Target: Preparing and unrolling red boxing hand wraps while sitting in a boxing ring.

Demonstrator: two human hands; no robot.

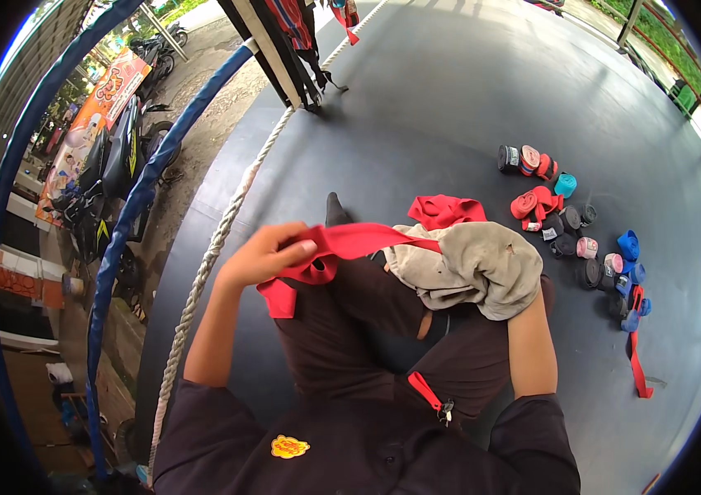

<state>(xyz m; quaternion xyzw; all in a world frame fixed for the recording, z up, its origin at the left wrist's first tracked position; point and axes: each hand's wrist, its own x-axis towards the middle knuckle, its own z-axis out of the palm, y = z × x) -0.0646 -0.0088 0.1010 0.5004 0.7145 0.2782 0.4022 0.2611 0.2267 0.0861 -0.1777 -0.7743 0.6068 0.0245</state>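
A red hand wrap (366, 240) stretches between my two hands above my crossed legs (338, 334). My left hand (270, 250) grips one part of it, and a loose length hangs over the knee on that side. At the other end the strip runs into a worn grey-beige cloth (468, 266). That cloth covers my right hand, so its fingers are hidden; only the forearm (533, 349) shows below it. Just beyond the cloth, a loose heap of red wrap (446, 211) lies on the mat.
Several rolled hand wraps (564, 216) lie in a cluster on the dark mat (418, 111) to my right. A red strip (637, 371) trails from them. Close on my left run a white rope (226, 216) and blue-covered ropes (121, 247). Beyond them stands a motorcycle (118, 154).
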